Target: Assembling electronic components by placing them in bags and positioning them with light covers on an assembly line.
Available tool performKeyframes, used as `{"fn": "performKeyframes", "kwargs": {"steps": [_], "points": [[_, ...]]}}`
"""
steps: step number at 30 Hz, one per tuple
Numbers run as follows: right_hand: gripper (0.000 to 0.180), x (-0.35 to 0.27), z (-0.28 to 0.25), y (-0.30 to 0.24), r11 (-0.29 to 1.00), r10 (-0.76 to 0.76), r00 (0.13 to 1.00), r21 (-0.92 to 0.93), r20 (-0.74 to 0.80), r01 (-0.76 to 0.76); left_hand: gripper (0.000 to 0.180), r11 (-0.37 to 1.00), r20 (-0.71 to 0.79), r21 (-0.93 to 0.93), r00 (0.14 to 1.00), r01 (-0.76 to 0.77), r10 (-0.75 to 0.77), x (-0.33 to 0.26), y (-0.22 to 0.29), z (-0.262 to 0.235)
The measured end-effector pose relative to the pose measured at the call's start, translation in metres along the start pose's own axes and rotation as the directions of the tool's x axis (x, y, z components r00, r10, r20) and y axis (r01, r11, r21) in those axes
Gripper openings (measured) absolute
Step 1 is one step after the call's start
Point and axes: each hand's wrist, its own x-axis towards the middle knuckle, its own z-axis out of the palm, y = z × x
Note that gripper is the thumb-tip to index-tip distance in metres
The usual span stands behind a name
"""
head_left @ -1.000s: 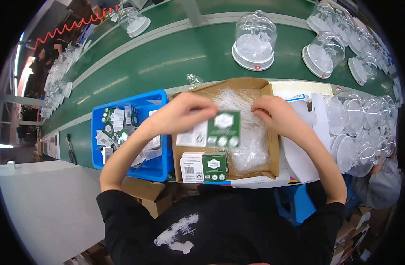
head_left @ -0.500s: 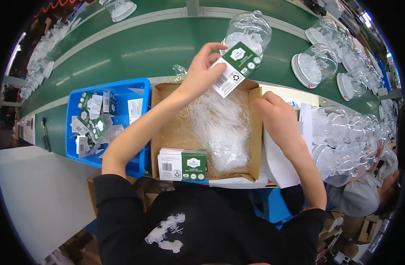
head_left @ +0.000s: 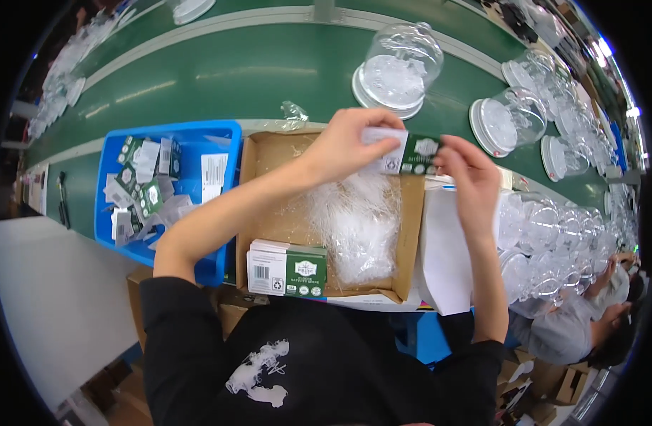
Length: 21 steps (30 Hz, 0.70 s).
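Note:
A green-and-white printed card [head_left: 415, 153] is held level above the far right part of a shallow cardboard tray [head_left: 276, 220]. My left hand [head_left: 354, 145] pinches its white end between thumb and fingers. At the green end, my right hand [head_left: 468, 174] has its fingers closed on the card's edge, slightly blurred. Under the hands, a heap of clear plastic fastener strands [head_left: 361, 227] fills the tray's right half. A stack of matching cards [head_left: 287, 268] lies in the tray's near left corner.
Left of the tray stands a blue bin [head_left: 230, 177] of loose cards. A clear dome on a white base [head_left: 393, 82] stands on the green conveyor [head_left: 269, 71]. More domes [head_left: 546, 220] crowd the right, where another person [head_left: 574, 323] sits. White paper [head_left: 443, 255] lies beside the tray.
My left hand has come down toward me with the card, which has turned from tilted to level. My right hand has risen from the tray's right edge to the card's green end.

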Motion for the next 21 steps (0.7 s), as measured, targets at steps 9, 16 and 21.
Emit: {"fn": "performKeyframes", "kwargs": {"steps": [9, 16, 21], "points": [[0.01, -0.006, 0.017, 0.031, 0.959, -0.243, 0.969, -0.159, -0.046, 0.233, 0.02, 0.984, 0.05, -0.149, 0.995, 0.098, -0.092, -0.013, 0.008, 0.019], [0.015, -0.013, 0.015, 0.032, 0.972, -0.229, 0.971, -0.038, 0.061, 0.232, 0.019, 0.989, 0.122, -0.132, 0.991, 0.064, -0.048, -0.01, 0.016, 0.016], [0.015, -0.019, 0.012, 0.029, 0.981, -0.165, 0.98, 0.119, 0.106, 0.153, 0.019, 0.994, -0.032, -0.032, 0.995, -0.1, 0.099, -0.009, 0.01, 0.022]]}}
